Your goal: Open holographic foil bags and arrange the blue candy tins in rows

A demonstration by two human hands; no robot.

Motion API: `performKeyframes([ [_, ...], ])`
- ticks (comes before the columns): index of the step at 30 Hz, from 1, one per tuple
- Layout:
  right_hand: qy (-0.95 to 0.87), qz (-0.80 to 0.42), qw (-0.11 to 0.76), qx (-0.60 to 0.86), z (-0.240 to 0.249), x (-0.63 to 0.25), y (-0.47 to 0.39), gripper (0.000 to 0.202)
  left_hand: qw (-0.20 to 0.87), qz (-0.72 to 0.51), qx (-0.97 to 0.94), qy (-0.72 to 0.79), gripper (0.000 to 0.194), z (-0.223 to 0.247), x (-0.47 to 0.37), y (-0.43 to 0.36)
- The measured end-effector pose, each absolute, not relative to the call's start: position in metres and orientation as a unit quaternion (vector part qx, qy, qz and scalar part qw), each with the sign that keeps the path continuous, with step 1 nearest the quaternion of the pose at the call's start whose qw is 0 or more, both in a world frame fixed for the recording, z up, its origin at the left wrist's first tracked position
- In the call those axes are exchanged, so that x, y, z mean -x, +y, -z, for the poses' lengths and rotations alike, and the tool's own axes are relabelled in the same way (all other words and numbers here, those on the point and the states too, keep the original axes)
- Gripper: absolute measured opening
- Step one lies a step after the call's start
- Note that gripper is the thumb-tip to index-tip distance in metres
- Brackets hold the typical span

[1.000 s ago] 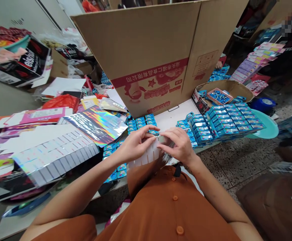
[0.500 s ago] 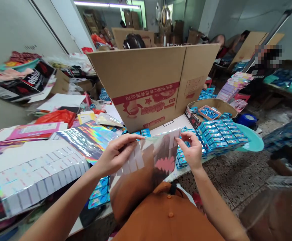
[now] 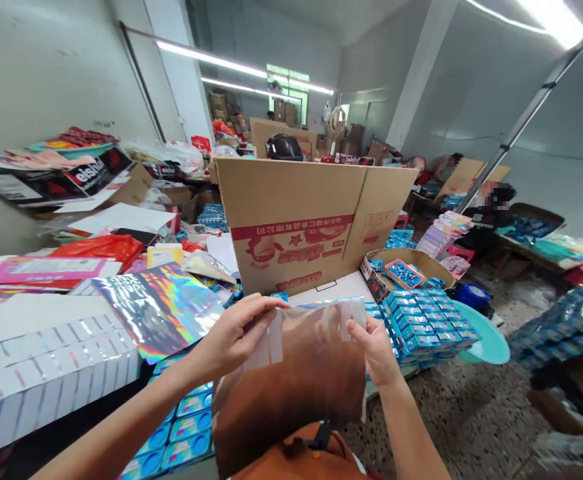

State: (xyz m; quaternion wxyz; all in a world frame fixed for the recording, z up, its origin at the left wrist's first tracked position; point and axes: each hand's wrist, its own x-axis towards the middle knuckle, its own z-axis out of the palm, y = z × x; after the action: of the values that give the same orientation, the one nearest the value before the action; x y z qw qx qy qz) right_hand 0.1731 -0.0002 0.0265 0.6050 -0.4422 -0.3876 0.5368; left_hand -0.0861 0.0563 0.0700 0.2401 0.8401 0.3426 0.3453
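A clear plastic sheet or bag with whitish strips near its top hangs between my hands, over the orange clothing. My left hand pinches its upper left part, fingers pressed together. At the upper right edge, my right hand grips it between thumb and fingers. Behind the plastic stands a brown cardboard panel with red print. Blue packs lie in rows below my left forearm, and more blue packs are stacked beyond my right hand.
Shiny rainbow film and wrapped white stacks lie at the left. At the right are an open carton holding a tray of small blue items, and a turquoise basin. People sit in the right background.
The view has tilted up and shifted. The plastic now hangs flatter and wider between my hands, and more blue packs show at the lower left. Both hands keep their hold.
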Motion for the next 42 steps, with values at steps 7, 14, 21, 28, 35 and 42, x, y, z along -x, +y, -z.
performKeyframes([
  [7,-0.420,-0.553,0.559,0.454,-0.031,-0.168,0.003,0.024,0.030,-0.344,-0.880,0.325,0.024,-0.072,0.079,0.060],
  [14,-0.470,-0.523,0.556,0.444,-0.029,-0.160,-0.001,0.022,0.028,-0.360,-0.904,0.229,0.030,-0.074,0.046,0.047],
  [21,-0.480,-0.520,0.546,0.447,-0.023,-0.166,-0.009,0.018,0.326,-0.334,-0.832,0.301,0.015,-0.071,0.033,0.044],
  [28,-0.533,-0.288,0.582,0.542,-0.018,-0.179,-0.010,0.025,0.374,-0.305,-0.797,0.365,0.014,-0.077,0.027,0.044],
  [35,-0.728,0.038,0.481,0.487,-0.056,-0.185,-0.022,0.038,0.358,-0.302,-0.813,0.346,0.010,-0.083,0.022,0.037],
  [42,-0.750,-0.107,0.461,0.462,-0.056,-0.184,-0.024,0.005,0.350,-0.295,-0.830,0.317,0.018,-0.082,0.019,0.029],
])
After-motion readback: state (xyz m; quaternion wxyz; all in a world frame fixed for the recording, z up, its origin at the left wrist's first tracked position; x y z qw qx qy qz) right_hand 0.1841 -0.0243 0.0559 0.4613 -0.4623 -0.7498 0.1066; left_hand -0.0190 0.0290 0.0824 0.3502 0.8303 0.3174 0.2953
